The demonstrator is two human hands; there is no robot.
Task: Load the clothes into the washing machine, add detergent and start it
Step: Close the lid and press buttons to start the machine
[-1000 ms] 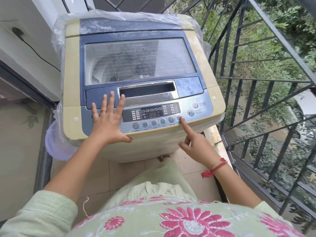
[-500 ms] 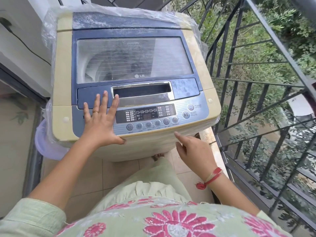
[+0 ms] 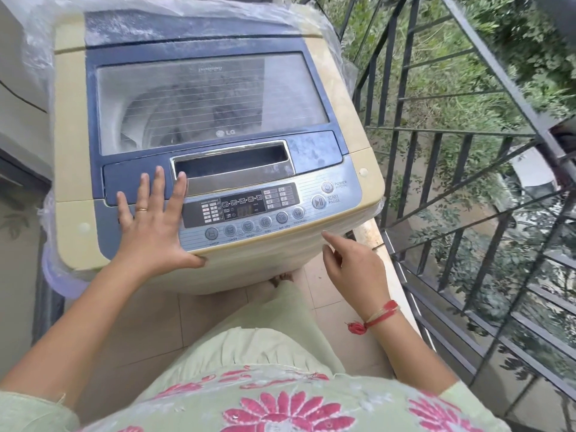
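Note:
A cream and blue top-loading washing machine stands in front of me with its glass lid closed. Dark clothes show dimly through the glass inside the drum. The control panel with its row of round buttons runs along the front edge, and the start/pause button sits at its right end. My left hand lies flat, fingers spread, on the panel's left part. My right hand hovers just off the machine's front right corner, index finger out, touching nothing.
A black metal balcony railing runs close along the right, with green bushes beyond it. Clear plastic wrap hangs around the machine's top. A lilac tub sits at the machine's lower left. Tiled floor lies below me.
My right hand drew back from the panel's buttons and now hangs off the front right corner. My left hand stayed flat on the panel. My view moved closer to the machine.

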